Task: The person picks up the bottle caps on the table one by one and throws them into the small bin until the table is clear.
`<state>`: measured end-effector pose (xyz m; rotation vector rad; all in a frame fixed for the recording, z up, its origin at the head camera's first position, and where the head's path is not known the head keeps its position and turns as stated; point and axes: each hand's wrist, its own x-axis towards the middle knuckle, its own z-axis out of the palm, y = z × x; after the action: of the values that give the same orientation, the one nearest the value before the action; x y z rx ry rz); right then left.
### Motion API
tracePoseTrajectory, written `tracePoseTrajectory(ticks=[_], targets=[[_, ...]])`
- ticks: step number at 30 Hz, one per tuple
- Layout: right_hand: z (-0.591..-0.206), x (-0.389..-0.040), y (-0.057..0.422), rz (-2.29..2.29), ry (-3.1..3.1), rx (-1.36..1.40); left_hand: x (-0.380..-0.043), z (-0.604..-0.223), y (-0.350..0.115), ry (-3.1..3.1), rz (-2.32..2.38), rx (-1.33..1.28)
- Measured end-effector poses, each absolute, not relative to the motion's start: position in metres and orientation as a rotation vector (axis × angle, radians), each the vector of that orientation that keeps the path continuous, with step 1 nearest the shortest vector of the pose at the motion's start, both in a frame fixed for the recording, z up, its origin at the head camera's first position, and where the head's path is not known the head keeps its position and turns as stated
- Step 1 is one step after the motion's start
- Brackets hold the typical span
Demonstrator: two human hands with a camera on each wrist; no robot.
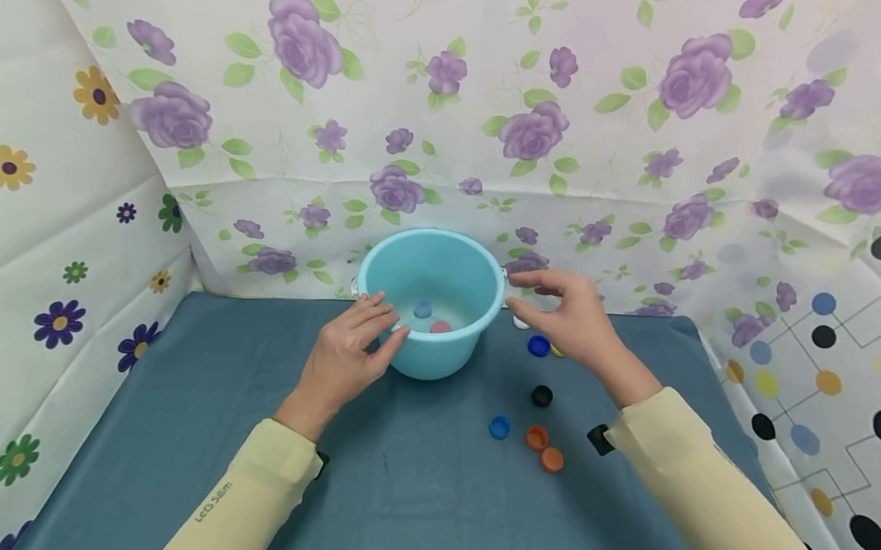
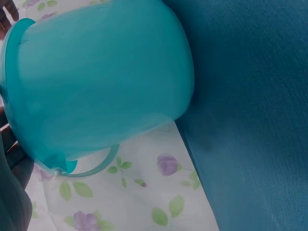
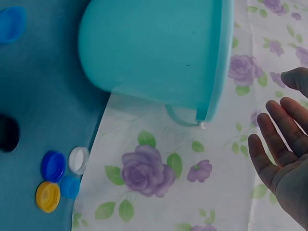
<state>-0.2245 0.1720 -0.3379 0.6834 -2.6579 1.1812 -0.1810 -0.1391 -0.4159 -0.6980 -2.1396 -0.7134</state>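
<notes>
A light blue bucket (image 1: 436, 362) stands upright at the back of the table. Inside lie a blue bottle cap (image 1: 423, 309) and a pink one (image 1: 441, 327). My left hand (image 1: 347, 353) is at the bucket's near left rim, its fingers loosely extended over the edge; in the left wrist view its fingers (image 2: 17, 161) are partly hidden behind the rim. Just off the right side of the rim is my right hand (image 1: 569, 311), thumb and fingers spread apart. Nothing is between them in the right wrist view, where the palm (image 3: 293, 178) shows.
Right of the bucket lie loose caps: dark blue (image 1: 538, 346), yellow (image 3: 48, 196), white (image 3: 78, 160), black (image 1: 542, 396), blue (image 1: 500, 428) and two orange ones, one of them (image 1: 552, 459) nearest me. A flowered cloth (image 1: 447, 142) hangs behind the table (image 1: 429, 490).
</notes>
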Motion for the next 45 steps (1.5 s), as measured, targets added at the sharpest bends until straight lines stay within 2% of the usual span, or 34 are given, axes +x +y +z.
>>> tracePoseTrajectory(ticks=[12,19,32,45], targets=[[-0.366,-0.204,0.200,1.099,-2.674,0.649,-0.182,-0.417,-0.138,-2.121,-0.737,-0.704],[-0.392,-0.190,0.215,1.126,-2.738,0.535,-0.181,-0.418,-0.139,-2.121,-0.739,-0.695],[-0.455,-0.149,0.240,1.126,-2.842,0.527,-0.182,-0.418,-0.138,-2.130,-0.736,-0.692],[-0.493,-0.124,0.264,1.121,-3.052,0.355,-0.181,-0.418,-0.139,-2.127,-0.728,-0.700]])
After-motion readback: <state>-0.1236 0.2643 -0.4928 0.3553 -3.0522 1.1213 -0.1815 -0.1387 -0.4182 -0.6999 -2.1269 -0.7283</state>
